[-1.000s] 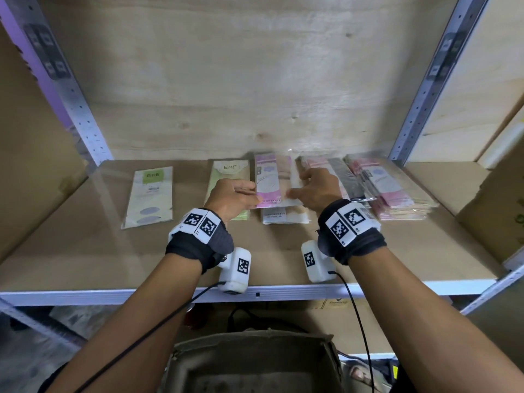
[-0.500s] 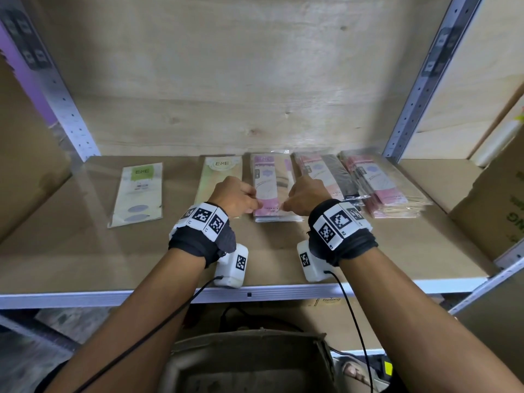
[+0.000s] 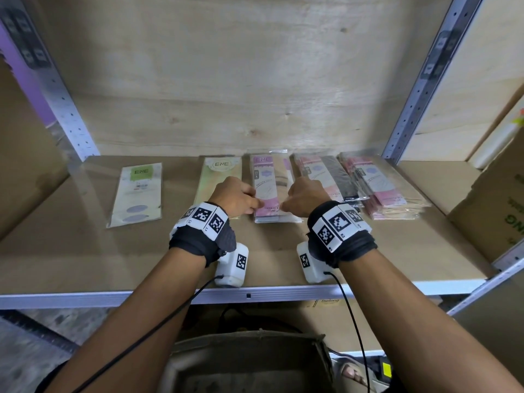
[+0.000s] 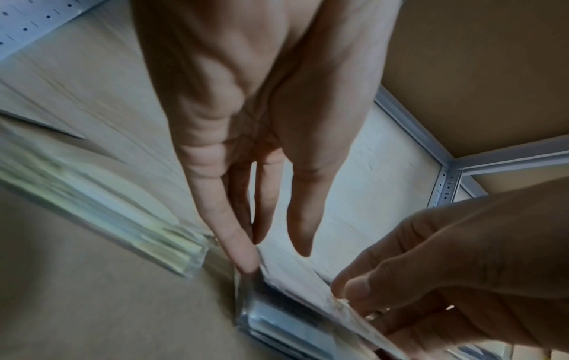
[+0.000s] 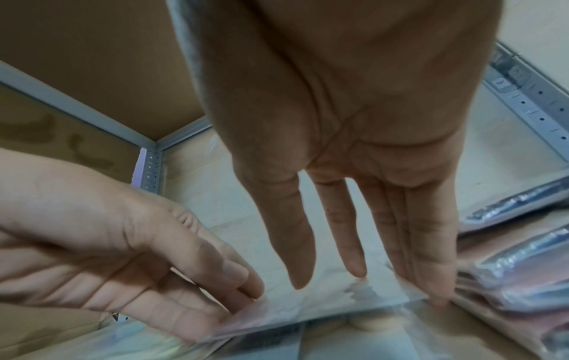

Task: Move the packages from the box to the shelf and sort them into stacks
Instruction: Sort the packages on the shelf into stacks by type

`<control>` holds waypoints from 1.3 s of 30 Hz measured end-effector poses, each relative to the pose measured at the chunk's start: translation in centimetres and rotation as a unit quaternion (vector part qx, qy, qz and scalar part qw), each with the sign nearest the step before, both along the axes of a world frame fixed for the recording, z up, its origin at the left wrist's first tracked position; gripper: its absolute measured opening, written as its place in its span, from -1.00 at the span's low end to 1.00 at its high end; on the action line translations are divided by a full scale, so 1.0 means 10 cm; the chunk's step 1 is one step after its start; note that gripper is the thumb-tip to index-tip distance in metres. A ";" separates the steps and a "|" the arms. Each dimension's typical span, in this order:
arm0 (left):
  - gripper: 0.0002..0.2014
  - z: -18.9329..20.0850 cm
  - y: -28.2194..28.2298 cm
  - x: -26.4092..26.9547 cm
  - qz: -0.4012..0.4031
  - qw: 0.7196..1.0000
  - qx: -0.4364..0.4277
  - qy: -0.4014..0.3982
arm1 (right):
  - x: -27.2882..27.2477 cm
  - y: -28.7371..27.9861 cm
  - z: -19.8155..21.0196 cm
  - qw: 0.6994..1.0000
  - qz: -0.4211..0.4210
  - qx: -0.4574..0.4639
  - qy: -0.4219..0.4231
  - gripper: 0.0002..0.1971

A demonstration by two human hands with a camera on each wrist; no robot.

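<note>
A pink-and-purple package stack (image 3: 269, 180) lies mid-shelf, long side running back. My left hand (image 3: 253, 207) is at its near left corner and my right hand (image 3: 286, 207) at its near right corner. In the left wrist view my left hand (image 4: 270, 248) has straight fingers (image 4: 246, 265), one tip touching the stack's corner (image 4: 295, 280). In the right wrist view my right hand (image 5: 363, 285) also has straight fingers (image 5: 437, 299), tips against the package edge (image 5: 307, 314). Neither hand lifts anything.
The shelf board (image 3: 397, 251) also carries a green package (image 3: 136, 194) at left, a pale green one (image 3: 218, 177), a pink-and-black stack (image 3: 326, 180) and a thick pink stack (image 3: 380, 191). A cardboard box (image 3: 493, 211) stands at right. The open box (image 3: 246, 361) sits below.
One second ago the top pink-and-purple package lay offset, with a lower one sticking out toward me. Now the stack's edges line up, and both hands sit lower at its near corners.
</note>
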State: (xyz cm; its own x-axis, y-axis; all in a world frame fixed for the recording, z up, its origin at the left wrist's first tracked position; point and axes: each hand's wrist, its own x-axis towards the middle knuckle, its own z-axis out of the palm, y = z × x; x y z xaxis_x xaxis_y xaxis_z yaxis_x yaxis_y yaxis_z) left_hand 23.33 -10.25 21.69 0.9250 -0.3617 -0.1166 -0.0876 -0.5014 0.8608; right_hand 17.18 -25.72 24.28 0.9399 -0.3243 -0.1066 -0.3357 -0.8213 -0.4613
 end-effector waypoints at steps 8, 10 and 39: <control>-0.76 0.15 0.30 0.00 0.072 0.995 -0.043 -0.058 | -0.03 0.07 0.12 0.987 0.075 0.025 -0.143 -0.76; -0.85 0.19 0.48 0.01 0.104 0.991 -0.049 -0.069 | -0.04 0.14 0.13 0.980 0.088 0.107 -0.145 -0.85; -0.74 -0.08 2.51 0.22 0.251 0.953 -0.013 0.167 | 0.85 2.14 -0.26 0.941 0.063 0.331 0.027 -0.55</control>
State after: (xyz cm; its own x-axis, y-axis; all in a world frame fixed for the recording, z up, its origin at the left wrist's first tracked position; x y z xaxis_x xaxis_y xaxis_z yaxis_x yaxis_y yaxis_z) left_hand 25.51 14.88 20.88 0.8949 0.1101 -0.4325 0.4395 -0.3856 0.8113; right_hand 25.65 -4.35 21.64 0.9536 -0.0562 -0.2957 -0.2932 -0.3947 -0.8707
